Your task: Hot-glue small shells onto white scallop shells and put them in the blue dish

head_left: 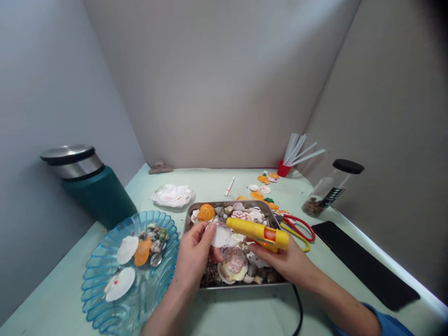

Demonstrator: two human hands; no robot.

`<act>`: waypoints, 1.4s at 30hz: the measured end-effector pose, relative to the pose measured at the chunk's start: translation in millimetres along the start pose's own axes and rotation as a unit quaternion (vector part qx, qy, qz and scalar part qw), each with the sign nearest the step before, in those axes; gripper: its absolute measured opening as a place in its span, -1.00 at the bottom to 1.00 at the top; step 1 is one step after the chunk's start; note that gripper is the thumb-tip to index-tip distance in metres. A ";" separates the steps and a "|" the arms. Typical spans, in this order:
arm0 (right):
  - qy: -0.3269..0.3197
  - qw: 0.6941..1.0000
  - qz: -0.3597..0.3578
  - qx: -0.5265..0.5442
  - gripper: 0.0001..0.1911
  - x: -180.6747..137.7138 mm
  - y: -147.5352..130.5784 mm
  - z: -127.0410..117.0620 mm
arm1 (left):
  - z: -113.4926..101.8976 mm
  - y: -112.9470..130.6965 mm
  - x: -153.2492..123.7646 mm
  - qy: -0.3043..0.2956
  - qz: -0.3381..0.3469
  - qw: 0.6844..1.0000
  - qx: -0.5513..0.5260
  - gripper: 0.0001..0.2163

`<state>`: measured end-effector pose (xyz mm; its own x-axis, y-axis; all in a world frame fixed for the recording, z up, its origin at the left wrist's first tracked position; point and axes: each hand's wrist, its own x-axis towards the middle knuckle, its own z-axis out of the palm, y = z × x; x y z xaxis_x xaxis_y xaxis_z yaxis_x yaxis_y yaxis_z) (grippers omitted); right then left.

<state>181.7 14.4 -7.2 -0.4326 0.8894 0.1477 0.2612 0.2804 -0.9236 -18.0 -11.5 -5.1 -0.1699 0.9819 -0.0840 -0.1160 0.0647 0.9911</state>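
Observation:
My right hand point(280, 259) is wrapped round the grip of a yellow hot glue gun point(257, 231), whose orange light is on and whose cord hangs down below. Its nozzle points left, almost touching the thumb of my left hand point(199, 245). Between the thumb and fingers of that hand is a white shell point(220, 238), partly hidden by the fingers. Both hands are above a metal tray point(245, 286) full of mixed shells, among them an orange scallop shell point(206, 213) and a large speckled shell point(233, 262).
On the left stand a blue scalloped plate point(91, 275) bearing shells and a green bottle point(101, 193). Behind the tray lie a white plastic-wrapped bundle point(172, 195) and a marker point(230, 186). Rightward are scissors point(303, 228), glue sticks point(296, 149), a jar point(325, 189) and a black strip point(364, 263).

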 end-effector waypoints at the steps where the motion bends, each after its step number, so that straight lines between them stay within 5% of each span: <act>1: 0.000 1.000 -0.001 0.006 -0.72 0.1 -0.1 -0.2 | -0.5 -0.7 0.5 0.000 -0.001 1.000 -0.006 -0.73; 42: 0.004 0.999 0.024 0.046 -0.73 1.4 -4.7 -3.4 | 2.0 0.5 -1.8 -0.027 0.001 0.999 0.020 -0.72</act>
<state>182.8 15.6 -1.4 -0.4142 0.9041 0.1046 0.2016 0.2032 -0.9582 -15.8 -12.9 -4.3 -0.1170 0.9901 -0.0775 -0.0762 0.0689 0.9947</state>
